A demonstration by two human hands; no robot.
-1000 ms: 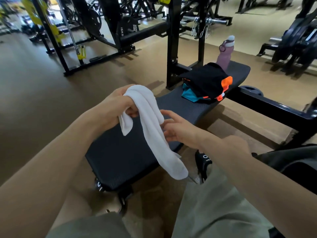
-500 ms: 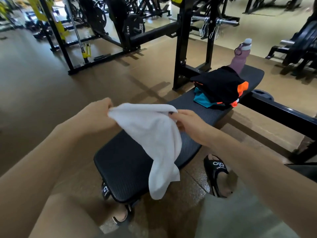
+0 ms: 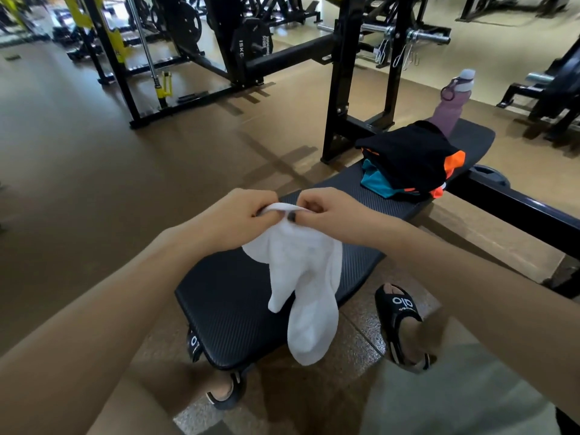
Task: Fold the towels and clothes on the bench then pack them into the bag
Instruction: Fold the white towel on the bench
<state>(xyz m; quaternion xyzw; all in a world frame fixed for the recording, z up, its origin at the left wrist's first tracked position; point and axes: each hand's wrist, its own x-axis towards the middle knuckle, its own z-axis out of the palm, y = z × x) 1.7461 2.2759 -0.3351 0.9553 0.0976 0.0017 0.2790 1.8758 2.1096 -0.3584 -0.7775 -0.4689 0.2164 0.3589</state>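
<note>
Hands meet at the picture's centre, both over the near half of the bench (image 3: 238,296). The left hand (image 3: 238,215) and right hand (image 3: 332,211) sit almost touching, each pinching the top edge of one white towel (image 3: 306,277) between thumb and curled fingers. The towel hangs doubled from that edge toward 6 o'clock, two lobes dangling past the bench's near end without touching the floor.

At 2 o'clock from the hands, one pile of clothes (image 3: 411,161) lies on the far half of the bench: a black piece on top, with teal and orange showing underneath; how many garments it holds cannot be told. Just beyond it, farther toward 2 o'clock, one mauve bottle (image 3: 452,102) stands on the bench end.

Two black sandals are visible on the floor: one (image 3: 398,324) at 4 o'clock beside the bench, the other (image 3: 224,392) at 6 o'clock, partly under it.
</note>
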